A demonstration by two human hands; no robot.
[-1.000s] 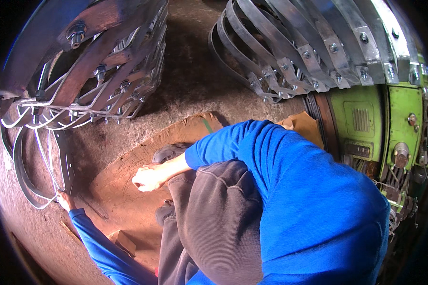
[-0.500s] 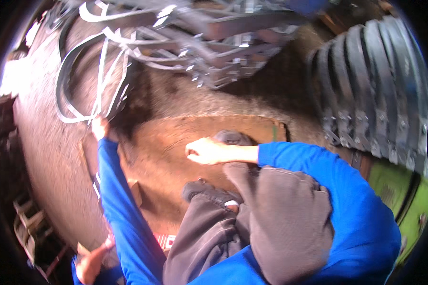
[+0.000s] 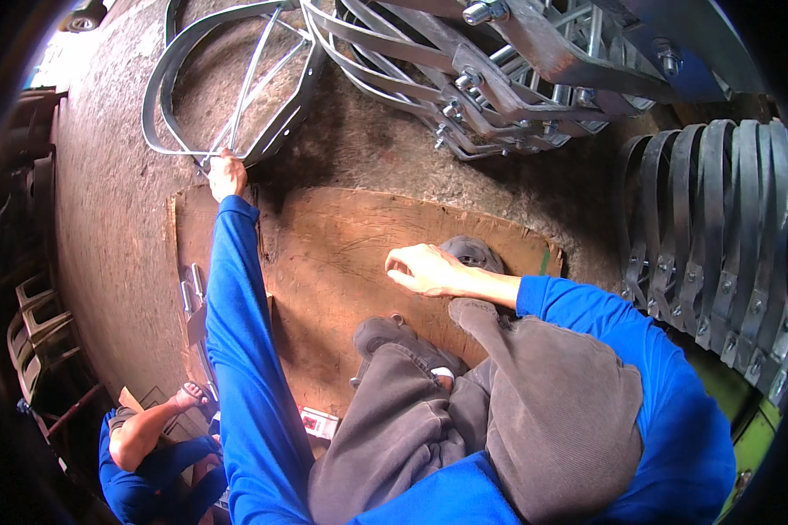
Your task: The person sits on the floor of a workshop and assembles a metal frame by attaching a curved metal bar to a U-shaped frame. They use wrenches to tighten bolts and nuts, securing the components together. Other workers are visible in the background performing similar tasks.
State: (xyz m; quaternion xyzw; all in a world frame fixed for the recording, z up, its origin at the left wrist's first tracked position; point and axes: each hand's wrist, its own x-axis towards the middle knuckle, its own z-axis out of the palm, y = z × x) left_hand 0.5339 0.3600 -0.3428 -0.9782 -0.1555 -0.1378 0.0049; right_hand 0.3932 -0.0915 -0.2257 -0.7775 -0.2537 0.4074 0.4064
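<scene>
At the upper left my left hand point(image 3: 228, 175), arm stretched out, has its fingers closed on the near corner of a metal hoop frame point(image 3: 299, 92). That frame is made of curved flat grey bands, with thin rods crossing inside and a bolted straight piece on its right side. My right hand point(image 3: 420, 268) hovers over the wooden board point(image 3: 333, 227) beside my shoe, by my knee. Its fingers are loosely curled and parted from the thumb, with nothing visible between them.
A pile of bolted metal bands point(image 3: 499, 96) rises at the top. More curved bands point(image 3: 709, 227) stand in a row at the right, by a green panel point(image 3: 753, 437). Another person point(image 3: 149, 446) sits at the lower left, near stacked chairs point(image 3: 44, 328). A small red-and-white box point(image 3: 320, 423) lies by my leg.
My view has shifted, and the scene is sharper than before. The left hand still grips the hoop frame. The right hand's fingers look more parted; the other person shows more fully.
</scene>
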